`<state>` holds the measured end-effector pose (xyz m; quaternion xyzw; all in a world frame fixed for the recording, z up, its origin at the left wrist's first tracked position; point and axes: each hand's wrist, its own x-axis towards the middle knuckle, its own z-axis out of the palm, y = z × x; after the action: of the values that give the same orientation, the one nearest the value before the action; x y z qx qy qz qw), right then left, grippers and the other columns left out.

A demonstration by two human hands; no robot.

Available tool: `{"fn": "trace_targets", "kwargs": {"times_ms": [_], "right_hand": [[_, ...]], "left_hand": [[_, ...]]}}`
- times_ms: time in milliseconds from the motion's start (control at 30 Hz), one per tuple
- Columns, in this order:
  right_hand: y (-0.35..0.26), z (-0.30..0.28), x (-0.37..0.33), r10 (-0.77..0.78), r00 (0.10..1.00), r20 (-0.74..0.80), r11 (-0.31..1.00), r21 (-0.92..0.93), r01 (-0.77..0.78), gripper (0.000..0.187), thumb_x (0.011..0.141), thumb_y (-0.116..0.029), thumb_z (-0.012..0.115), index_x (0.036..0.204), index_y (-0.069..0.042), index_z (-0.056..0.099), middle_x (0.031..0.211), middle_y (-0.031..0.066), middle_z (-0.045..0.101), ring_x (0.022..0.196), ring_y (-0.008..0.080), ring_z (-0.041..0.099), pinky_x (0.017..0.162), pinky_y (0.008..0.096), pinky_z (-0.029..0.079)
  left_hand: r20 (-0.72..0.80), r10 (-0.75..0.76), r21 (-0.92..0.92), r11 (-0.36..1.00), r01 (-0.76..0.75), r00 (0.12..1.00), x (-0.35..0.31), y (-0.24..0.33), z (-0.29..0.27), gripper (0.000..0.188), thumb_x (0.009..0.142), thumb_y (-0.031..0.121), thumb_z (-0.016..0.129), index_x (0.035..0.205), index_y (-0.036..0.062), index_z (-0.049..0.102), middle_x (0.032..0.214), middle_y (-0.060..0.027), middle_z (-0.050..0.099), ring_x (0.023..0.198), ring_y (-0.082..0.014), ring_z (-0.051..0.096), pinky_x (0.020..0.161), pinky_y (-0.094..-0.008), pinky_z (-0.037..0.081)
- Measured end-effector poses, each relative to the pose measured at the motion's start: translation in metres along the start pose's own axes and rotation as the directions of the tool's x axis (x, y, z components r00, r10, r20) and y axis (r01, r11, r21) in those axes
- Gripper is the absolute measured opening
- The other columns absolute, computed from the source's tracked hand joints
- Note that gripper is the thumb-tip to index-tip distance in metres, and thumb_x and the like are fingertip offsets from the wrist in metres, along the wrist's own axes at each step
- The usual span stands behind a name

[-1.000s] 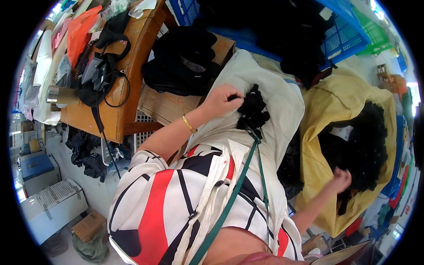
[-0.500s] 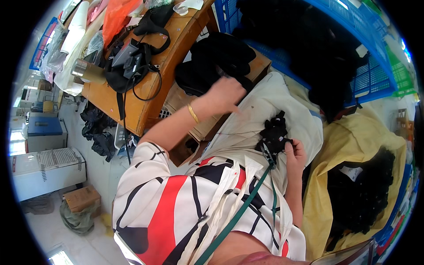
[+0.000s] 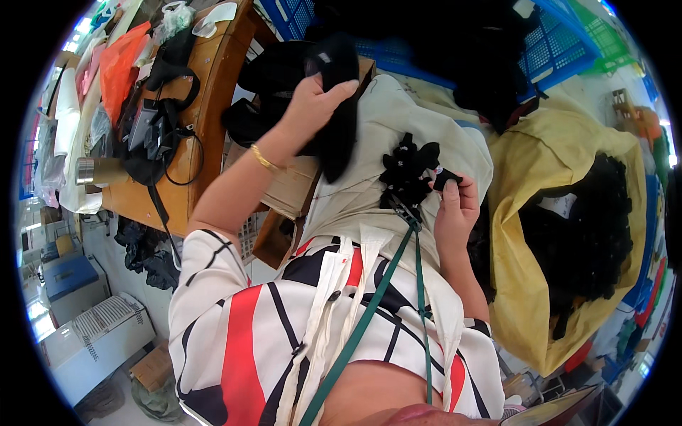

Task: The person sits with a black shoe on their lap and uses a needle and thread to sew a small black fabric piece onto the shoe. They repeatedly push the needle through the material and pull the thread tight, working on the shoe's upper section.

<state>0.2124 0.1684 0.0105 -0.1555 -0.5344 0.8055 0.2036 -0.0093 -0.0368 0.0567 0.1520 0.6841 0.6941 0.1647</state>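
Observation:
My left hand [image 3: 317, 106], with a gold bangle on its wrist, is closed on a black cloth piece [image 3: 342, 142], lifted at the edge of a pile of black cloth pieces [image 3: 266, 78]. The held piece hangs down and bears a small pale label near its top. My right hand [image 3: 457, 209] pinches a small black fabric piece [image 3: 446, 177] between thumb and fingers. Beside it, a cluster of small black fabric pieces [image 3: 408, 167] lies on the cream apron [image 3: 373, 167] over my lap. A small metal tool [image 3: 403, 210] on a green strap [image 3: 369, 312] touches that cluster; its kind is unclear.
A wooden table [image 3: 206, 92] at left carries a black bag [image 3: 145, 142] with a cable and a metal flask [image 3: 99, 171]. A cardboard box [image 3: 291, 188] stands by my lap. Blue crates [image 3: 561, 50] and a yellow sack [image 3: 515, 284], both holding black pieces, are at right.
My left hand has gripped a black cloth piece and raised it from the pile. The right hand now holds a small black piece slightly apart from the cluster. The whole view has shifted.

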Motion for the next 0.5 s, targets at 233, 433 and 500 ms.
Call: {"fn": "trace_targets", "kwargs": {"times_ms": [233, 433, 500], "right_hand": [[-0.008, 0.033, 0.006, -0.638, 0.770, 0.020, 0.746, -0.234, 0.624, 0.018, 0.098, -0.003, 0.055, 0.115, -0.001, 0.053, 0.110, 0.0054, 0.060, 0.113, 0.0152, 0.055, 0.104, 0.0292, 0.038], [-0.017, 0.024, 0.011, -0.579, 0.807, -0.114, 0.811, -0.182, 0.556, 0.019, 0.093, 0.001, 0.061, 0.110, -0.001, 0.053, 0.107, 0.0103, 0.055, 0.105, 0.0194, 0.056, 0.104, 0.0389, 0.040], [-0.014, 0.028, 0.012, -0.643, 0.765, -0.031, 0.738, -0.290, 0.609, 0.019, 0.092, 0.001, 0.062, 0.109, -0.001, 0.054, 0.107, 0.0108, 0.056, 0.107, 0.0201, 0.056, 0.102, 0.0364, 0.041]], "left_hand": [[0.059, -0.459, -0.772, 0.543, 0.332, 0.887, -0.036, -0.005, 0.083, 0.023, 0.098, 0.028, 0.056, 0.100, 0.0061, 0.064, 0.089, -0.0054, 0.070, 0.075, -0.0164, 0.066, 0.060, -0.0273, 0.054], [0.128, -0.387, -0.663, 0.651, 0.369, 0.913, -0.047, -0.014, 0.114, 0.025, 0.100, 0.028, 0.054, 0.097, 0.0046, 0.063, 0.088, -0.0061, 0.069, 0.078, -0.0155, 0.064, 0.071, -0.0247, 0.051], [0.186, -0.311, -0.435, 0.825, 0.362, 0.932, -0.050, -0.026, 0.112, 0.026, 0.099, 0.028, 0.057, 0.093, 0.0040, 0.064, 0.086, -0.0041, 0.067, 0.075, -0.0116, 0.061, 0.069, -0.0233, 0.049]]}}
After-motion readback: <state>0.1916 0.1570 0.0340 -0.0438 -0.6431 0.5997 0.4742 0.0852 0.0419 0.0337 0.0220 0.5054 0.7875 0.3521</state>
